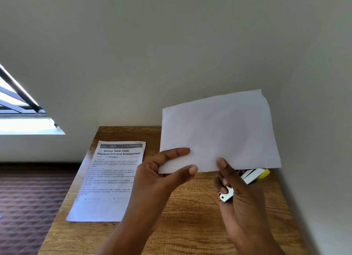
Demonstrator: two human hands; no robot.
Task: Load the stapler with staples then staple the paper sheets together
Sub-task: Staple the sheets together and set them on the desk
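Right of centre in the frame, the blank paper sheets (219, 132) are held up off the counter (190, 226), tilted so the plain white face fills the view between the two hands. The left hand (162, 176) pinches the lower left corner of the sheets, thumb on the near face and fingers (177, 152) curled over the left edge. The right hand (238, 195) sits at the lower right of the frame; its thumb presses the bottom edge of the sheets while the other fingers wrap a stapler (251, 175) beneath. The stapler is white and metal with a yellow tip that pokes out past the lower right edge of the paper; its metal end shows by the palm. Whether the sheets already lie inside the stapler's mouth cannot be told, since the paper hides that part. At centre left a printed instruction sheet (110, 178) lies flat on the wood-grain counter, its heading reading "Dining Table Cloth Replacement and Arrangement". A window (19, 110) shows at the left edge, against a pale wall (171, 45), with patterned maroon carpet (28, 197) at lower left.
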